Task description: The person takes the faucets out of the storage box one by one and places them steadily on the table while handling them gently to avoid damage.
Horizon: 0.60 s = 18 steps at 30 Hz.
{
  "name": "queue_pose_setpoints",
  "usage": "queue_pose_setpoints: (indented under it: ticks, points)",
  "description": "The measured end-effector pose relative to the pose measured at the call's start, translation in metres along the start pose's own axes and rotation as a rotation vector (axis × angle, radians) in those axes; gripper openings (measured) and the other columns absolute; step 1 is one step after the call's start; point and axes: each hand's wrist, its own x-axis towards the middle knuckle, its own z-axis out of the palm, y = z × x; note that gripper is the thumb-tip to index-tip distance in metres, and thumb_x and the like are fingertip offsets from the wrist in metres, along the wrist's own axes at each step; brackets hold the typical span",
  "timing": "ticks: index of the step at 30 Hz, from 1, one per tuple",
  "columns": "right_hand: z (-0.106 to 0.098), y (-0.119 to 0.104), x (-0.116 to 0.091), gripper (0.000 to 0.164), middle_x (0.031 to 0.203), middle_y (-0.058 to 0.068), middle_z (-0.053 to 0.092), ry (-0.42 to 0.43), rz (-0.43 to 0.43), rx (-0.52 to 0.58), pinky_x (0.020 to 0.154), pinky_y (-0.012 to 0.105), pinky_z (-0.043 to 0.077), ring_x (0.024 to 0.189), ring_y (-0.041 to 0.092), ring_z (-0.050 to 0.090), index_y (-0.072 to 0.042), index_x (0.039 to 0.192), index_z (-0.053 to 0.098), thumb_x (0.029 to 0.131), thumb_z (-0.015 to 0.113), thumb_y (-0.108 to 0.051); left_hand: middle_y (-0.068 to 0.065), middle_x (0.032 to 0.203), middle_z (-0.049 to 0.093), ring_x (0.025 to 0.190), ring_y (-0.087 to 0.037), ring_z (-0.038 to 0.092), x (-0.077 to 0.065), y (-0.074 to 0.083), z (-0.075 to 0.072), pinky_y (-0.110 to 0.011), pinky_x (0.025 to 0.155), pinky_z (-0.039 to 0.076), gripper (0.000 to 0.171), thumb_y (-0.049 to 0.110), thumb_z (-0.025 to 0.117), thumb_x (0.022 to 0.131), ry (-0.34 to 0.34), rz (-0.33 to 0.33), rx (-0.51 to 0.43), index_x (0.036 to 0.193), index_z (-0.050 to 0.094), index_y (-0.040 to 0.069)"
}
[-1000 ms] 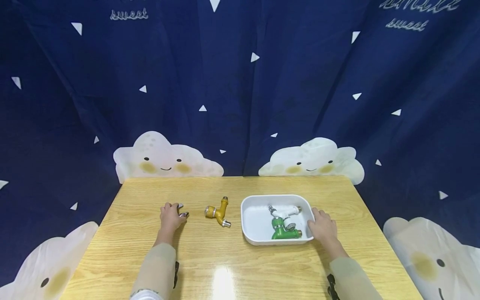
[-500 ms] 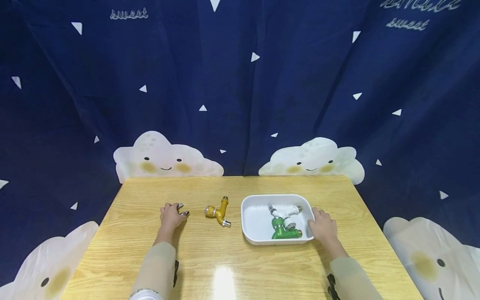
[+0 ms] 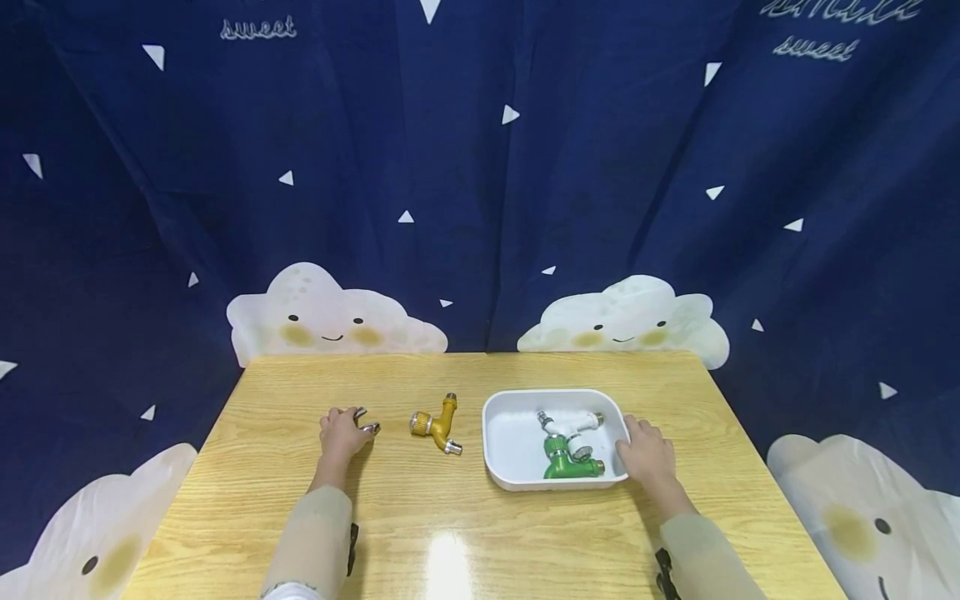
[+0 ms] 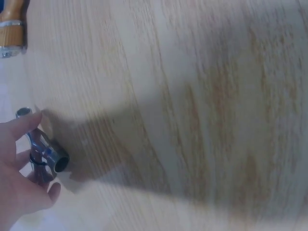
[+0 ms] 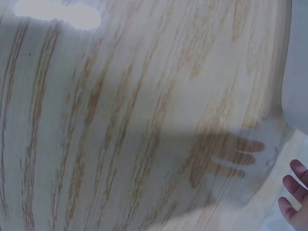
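Note:
My left hand [image 3: 341,433] grips a shiny chrome faucet [image 4: 42,151] at the left of the table. In the left wrist view, a fingertip lies over its upper end, the thumb is at its lower end, and an open pipe end points outward. To its right lies a yellow faucet [image 3: 437,425] with a ribbed knob. My right hand [image 3: 648,454] holds the right rim of a white tray [image 3: 491,477], its thumb over the edge and the other fingers outside. Inside the tray lie a white faucet [image 3: 577,422] and a green faucet [image 3: 570,468], touching each other.
A wooden table [image 3: 405,533] carries everything, its far edge against a dark blue curtain [image 3: 480,167] printed with clouds and triangles. The yellow faucet sits between the left hand and the tray.
The chrome faucet has turned very slightly within the left hand's fingers. The right hand, the tray and the other faucets stay where they were.

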Motion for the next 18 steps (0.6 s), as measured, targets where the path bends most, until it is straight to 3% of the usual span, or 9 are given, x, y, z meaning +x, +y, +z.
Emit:
queue_pose_setpoints:
  ticks: [8, 14, 18]
  points:
    - [0.0, 0.0, 0.0, 0.052, 0.119, 0.026, 0.048, 0.002, 0.002, 0.0, 0.085, 0.061, 0.036, 0.107, 0.044, 0.045, -0.001, 0.13, 0.04, 0.083, 0.041, -0.023, -0.029, 0.117, 0.036, 0.106, -0.041, 0.029, -0.002, 0.006, 0.001, -0.052, 0.089, 0.029, 0.065, 0.019, 0.066, 0.079, -0.001, -0.025, 0.013, 0.131, 0.039, -0.009]
    - [0.0, 0.001, 0.0, 0.051, 0.118, 0.026, 0.049, 0.011, -0.006, -0.006, 0.084, 0.061, 0.036, 0.106, 0.043, 0.045, -0.001, 0.129, 0.041, 0.083, 0.041, -0.023, -0.031, 0.124, 0.032, 0.111, -0.045, 0.026, -0.003, 0.01, 0.002, -0.057, 0.094, 0.023, 0.067, 0.017, 0.061, 0.078, -0.014, -0.011, 0.024, 0.133, 0.035, -0.009]
    - [0.0, 0.0, 0.0, 0.051, 0.118, 0.025, 0.049, 0.01, -0.008, -0.003, 0.084, 0.061, 0.036, 0.106, 0.044, 0.045, -0.001, 0.129, 0.041, 0.083, 0.042, -0.023, -0.028, 0.132, 0.028, 0.12, -0.046, 0.021, 0.0, 0.018, 0.003, -0.059, 0.098, 0.015, 0.074, 0.016, 0.056, 0.071, 0.017, 0.03, 0.003, 0.138, 0.03, -0.002]
